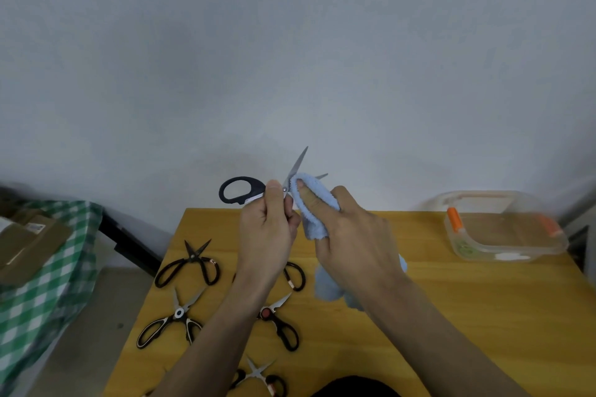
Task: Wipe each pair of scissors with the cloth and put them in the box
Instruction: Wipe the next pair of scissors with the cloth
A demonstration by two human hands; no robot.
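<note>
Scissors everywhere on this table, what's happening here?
A person is cleaning them one at a time. The left hand holds up a pair of black-handled scissors with its blades open, while the right hand rubs a blue cloth over one blade. Five more pairs lie on the yellow table. The clear plastic box at the far right looks empty so far.

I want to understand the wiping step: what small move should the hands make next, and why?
Probably slide the blue cloth, gripped by the right hand, along the blade towards its tip: the left hand holds the open black-handled scissors, and the upper blade is bare beyond the cloth.
</note>
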